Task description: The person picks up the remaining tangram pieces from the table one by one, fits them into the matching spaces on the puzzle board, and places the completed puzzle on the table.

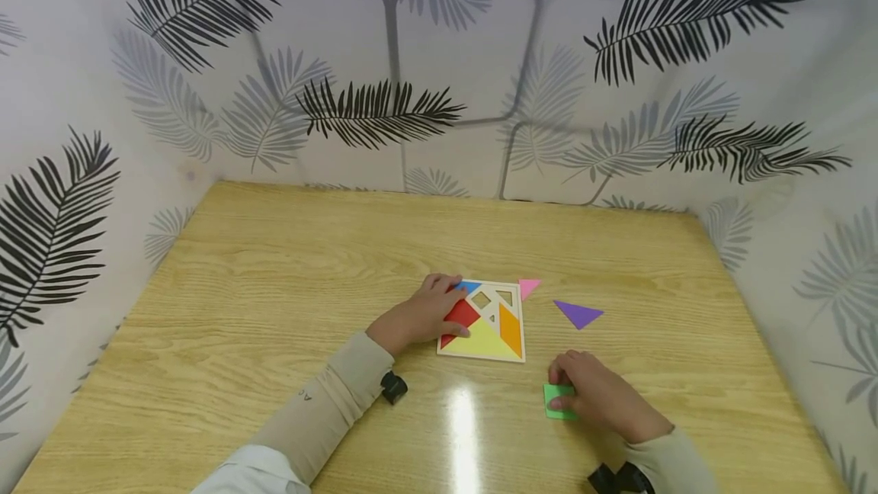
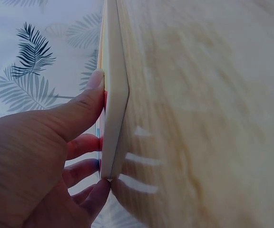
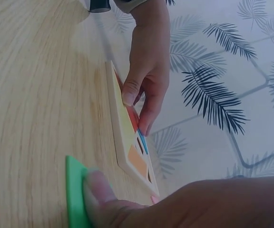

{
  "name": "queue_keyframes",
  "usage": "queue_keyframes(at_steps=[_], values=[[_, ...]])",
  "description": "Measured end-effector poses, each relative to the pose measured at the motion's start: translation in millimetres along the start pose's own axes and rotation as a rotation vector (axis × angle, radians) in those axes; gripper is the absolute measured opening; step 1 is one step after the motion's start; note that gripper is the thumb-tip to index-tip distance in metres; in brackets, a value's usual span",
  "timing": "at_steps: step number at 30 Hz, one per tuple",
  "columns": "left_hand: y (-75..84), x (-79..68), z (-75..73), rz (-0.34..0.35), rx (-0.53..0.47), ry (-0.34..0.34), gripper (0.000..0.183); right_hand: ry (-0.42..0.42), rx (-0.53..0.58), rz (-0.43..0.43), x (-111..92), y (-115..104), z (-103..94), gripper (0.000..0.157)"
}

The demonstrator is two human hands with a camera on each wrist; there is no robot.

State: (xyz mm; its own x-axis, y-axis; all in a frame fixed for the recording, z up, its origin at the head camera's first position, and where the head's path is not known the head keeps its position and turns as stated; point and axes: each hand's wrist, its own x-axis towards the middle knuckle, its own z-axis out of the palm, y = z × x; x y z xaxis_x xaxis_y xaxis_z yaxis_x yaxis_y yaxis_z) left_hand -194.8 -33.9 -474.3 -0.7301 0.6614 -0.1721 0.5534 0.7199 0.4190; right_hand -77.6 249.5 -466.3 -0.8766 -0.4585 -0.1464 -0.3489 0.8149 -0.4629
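My left hand (image 1: 425, 313) rests on the left side of a pale wooden tangram board (image 1: 522, 326). In the left wrist view its thumb (image 2: 92, 88) lies over the face, with the fingertips at the edge and corner. Red (image 1: 463, 312), yellow (image 1: 480, 338), orange (image 1: 510, 330) and blue (image 1: 470, 287) pieces sit in the board; cut-outs show at its upper right. Nearer the front, my right hand (image 1: 597, 395) pinches a green square piece (image 1: 552, 393), its thumb (image 3: 99, 187) on the face and the other fingers curled at the far side.
A pink triangle (image 1: 529, 288) lies at the board's upper right corner. Further right on the wooden table (image 1: 274, 265) is a purple triangle (image 1: 578, 314). Leaf-patterned cloth (image 1: 453, 44) hangs behind and beside the table.
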Motion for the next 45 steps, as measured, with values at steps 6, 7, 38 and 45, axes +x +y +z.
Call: queue_keyframes(at_steps=[6, 7, 38, 45], values=[[0.1, 0.4, -0.3, 0.013, 0.000, 0.007, 0.075, -0.063, 0.091, 0.028, 0, 0, -2.1, 0.025], [0.1, 0.5, -0.3, 0.012, 0.004, 0.006, 0.075, -0.068, 0.109, 0.036, 0, -1, -2.4, 0.025], [-1.1, -1.2, -0.2, 0.013, 0.005, 0.013, 0.075, 0.112, 0.342, 0.078, 10, 16, -21.5, 0.012], [-0.8, -0.7, -0.4, 0.000, 0.030, 0.004, 0.076, 0.193, 0.409, 0.092, 30, 19, -15.6, 0.017]])
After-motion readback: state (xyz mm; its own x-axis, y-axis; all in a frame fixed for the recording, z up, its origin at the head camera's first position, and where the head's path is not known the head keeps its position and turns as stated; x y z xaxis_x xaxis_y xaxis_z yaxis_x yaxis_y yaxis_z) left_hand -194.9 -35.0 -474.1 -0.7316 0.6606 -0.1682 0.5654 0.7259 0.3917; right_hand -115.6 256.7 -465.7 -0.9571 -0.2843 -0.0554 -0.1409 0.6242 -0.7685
